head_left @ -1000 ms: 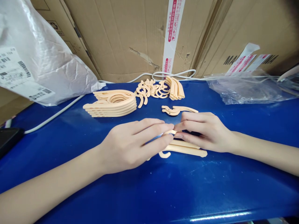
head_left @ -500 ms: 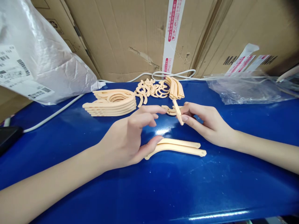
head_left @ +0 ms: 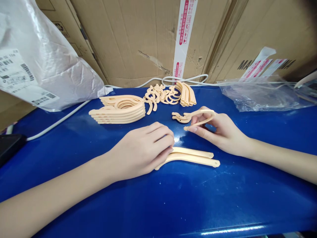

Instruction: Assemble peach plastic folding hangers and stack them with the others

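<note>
My right hand is closed on a thin curved beige plastic piece, bent like a hook and raised off the table. Just behind its left end lie a few small hook-shaped beige pieces. My left hand has its fingers bent down and drawn together with the thumb; what is between them is hidden. It covers the left end of two long, slightly bent beige plastic arms lying side by side.
Nested beige hanger-like frames are stacked at back left. Beside them lie a heap of small curved pieces and a bundle of bent arms. A padded mailer, white cable, clear plastic bag and cardboard boxes border the blue table.
The fingers of my left hand have come down and closed toward the thumb. My right hand has turned the curved piece, so its bend now faces right. The long arms stay in place.
</note>
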`<move>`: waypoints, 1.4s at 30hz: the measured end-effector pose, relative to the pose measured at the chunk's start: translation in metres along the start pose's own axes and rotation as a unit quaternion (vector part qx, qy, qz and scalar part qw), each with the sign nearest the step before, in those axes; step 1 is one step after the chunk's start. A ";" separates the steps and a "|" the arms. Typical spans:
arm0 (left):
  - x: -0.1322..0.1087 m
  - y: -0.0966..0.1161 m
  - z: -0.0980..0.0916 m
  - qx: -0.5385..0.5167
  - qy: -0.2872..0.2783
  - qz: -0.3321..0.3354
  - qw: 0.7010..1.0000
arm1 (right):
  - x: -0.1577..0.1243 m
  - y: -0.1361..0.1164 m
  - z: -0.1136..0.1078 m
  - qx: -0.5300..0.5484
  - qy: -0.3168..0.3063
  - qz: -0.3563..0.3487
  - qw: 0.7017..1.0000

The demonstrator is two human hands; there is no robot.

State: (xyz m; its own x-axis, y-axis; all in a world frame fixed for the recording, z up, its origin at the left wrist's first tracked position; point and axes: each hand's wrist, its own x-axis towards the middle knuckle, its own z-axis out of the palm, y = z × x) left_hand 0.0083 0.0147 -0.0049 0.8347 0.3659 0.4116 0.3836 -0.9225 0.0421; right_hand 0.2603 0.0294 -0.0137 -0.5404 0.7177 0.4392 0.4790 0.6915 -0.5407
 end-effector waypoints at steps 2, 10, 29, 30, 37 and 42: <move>-0.001 -0.002 0.002 -0.028 -0.016 -0.017 0.999 | 0.000 0.001 0.000 -0.007 -0.003 -0.006 1.000; -0.003 -0.001 0.002 -0.037 -0.025 -0.030 0.999 | 0.000 -0.001 0.000 0.000 -0.024 -0.026 0.999; -0.001 0.001 -0.001 -0.063 -0.082 0.007 0.995 | -0.001 -0.001 -0.001 -0.004 -0.006 -0.032 0.999; -0.001 0.001 -0.001 -0.060 -0.069 0.013 0.996 | 0.000 -0.001 -0.001 -0.004 -0.006 -0.030 1.000; -0.001 0.003 -0.004 -0.205 -0.007 -0.069 0.976 | 0.001 -0.005 -0.002 0.012 -0.017 -0.014 1.000; 0.001 0.012 -0.010 -0.371 0.056 -0.218 0.901 | 0.001 -0.005 -0.001 0.014 -0.017 0.000 1.000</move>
State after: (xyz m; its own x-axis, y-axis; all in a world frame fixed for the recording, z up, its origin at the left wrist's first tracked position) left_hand 0.0100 0.0032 0.0050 0.6071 0.7373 0.2965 0.2610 -0.5374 0.8019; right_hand 0.2581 0.0265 -0.0092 -0.5639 0.7147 0.4139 0.4605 0.6881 -0.5607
